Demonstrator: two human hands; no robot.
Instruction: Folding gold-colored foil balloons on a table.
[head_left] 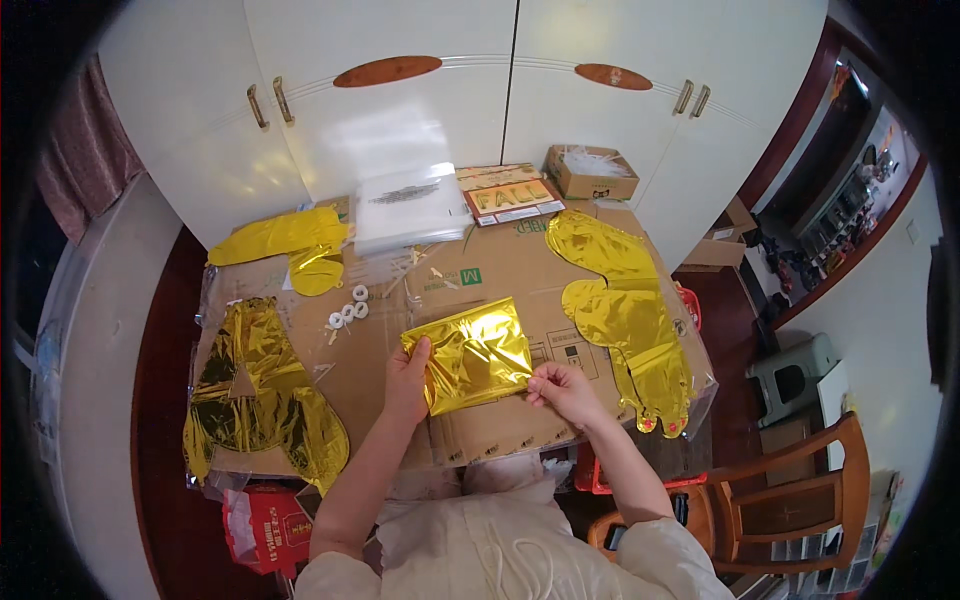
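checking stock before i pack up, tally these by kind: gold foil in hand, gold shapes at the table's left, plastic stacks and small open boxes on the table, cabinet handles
Gold foil in hand: 1
Gold shapes at left: 2
Plastic stack: 1
Small open box: 1
Cabinet handles: 4
Total: 9

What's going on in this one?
A person holds a gold foil rectangle over a cardboard-covered table, the left hand gripping its left side, the right hand pinching near its lower right corner. Larger flat gold shapes lie around it: an A and another piece on the left, one more on the right. White rolls, plastic bags and a box sit farther back.
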